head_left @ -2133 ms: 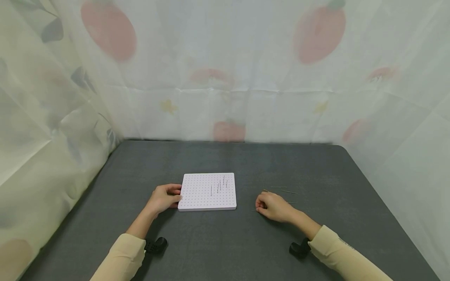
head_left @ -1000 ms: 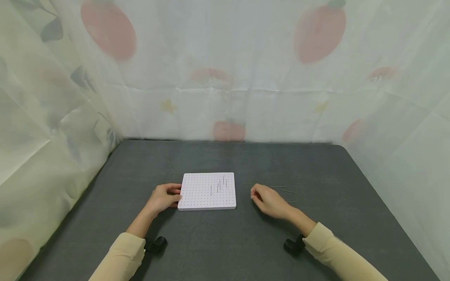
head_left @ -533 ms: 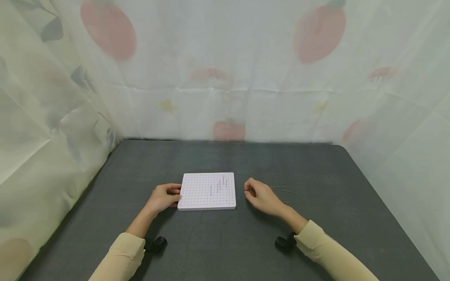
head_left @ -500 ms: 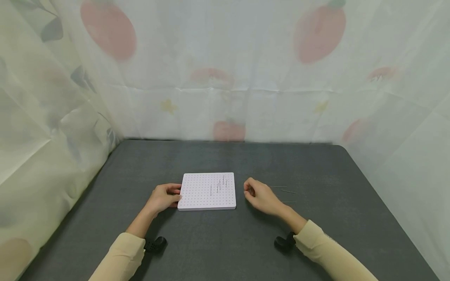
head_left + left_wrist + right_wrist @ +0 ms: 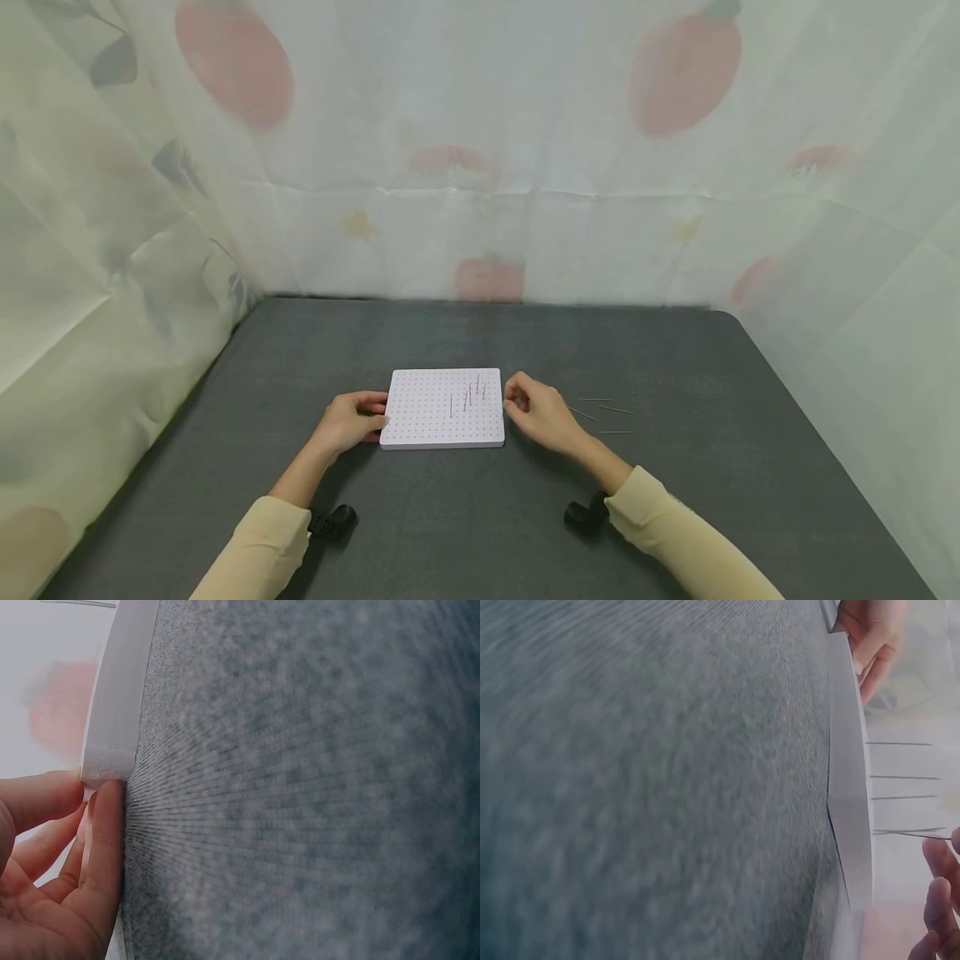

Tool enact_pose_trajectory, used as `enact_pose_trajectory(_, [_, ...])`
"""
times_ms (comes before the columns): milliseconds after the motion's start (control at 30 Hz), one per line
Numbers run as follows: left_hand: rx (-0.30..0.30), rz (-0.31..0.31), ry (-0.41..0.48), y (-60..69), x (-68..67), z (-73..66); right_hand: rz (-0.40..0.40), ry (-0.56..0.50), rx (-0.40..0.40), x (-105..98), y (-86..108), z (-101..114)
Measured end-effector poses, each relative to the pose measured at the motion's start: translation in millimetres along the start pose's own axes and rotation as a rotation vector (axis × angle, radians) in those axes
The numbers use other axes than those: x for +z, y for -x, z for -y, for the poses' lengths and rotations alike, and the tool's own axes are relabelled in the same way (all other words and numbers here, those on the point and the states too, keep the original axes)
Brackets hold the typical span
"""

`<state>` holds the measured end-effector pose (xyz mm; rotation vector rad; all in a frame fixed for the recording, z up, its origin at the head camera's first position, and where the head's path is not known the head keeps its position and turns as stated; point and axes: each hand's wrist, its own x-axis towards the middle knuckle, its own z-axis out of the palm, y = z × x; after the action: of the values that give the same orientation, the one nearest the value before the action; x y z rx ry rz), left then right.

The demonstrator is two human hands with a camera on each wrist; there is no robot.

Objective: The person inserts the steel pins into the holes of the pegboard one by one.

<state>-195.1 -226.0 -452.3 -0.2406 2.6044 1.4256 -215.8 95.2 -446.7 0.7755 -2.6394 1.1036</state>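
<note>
A white pegboard (image 5: 420,421) with rows of small holes lies on the dark table. Several thin metal pins (image 5: 451,407) stand upright in its right half. My left hand (image 5: 347,425) grips the board's left edge, thumb on top; in the left wrist view, the thumb and fingers (image 5: 109,840) pinch its corner. At the board's right edge is my right hand (image 5: 543,414), fingers curled. In the right wrist view, it pinches a thin metal pin (image 5: 919,836), which overlaps a standing pin near the board's face. Part of the right hand lies outside that view.
Several loose pins (image 5: 616,409) lie on the grey table (image 5: 480,517), right of my right hand. Printed curtains (image 5: 585,125) hang behind the table and along its sides. Each wrist carries a black camera (image 5: 333,522).
My right hand has moved left and slightly away from me, from among the loose pins to the board's right edge. The left hand and the board have stayed in place.
</note>
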Motion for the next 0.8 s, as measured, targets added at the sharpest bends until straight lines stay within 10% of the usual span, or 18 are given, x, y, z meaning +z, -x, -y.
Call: enact_pose_trajectory(800, [-0.003,-0.013,0.002,-0.2,3.4,-1.9,-0.085,0.063,0.006,16,-16.3,1])
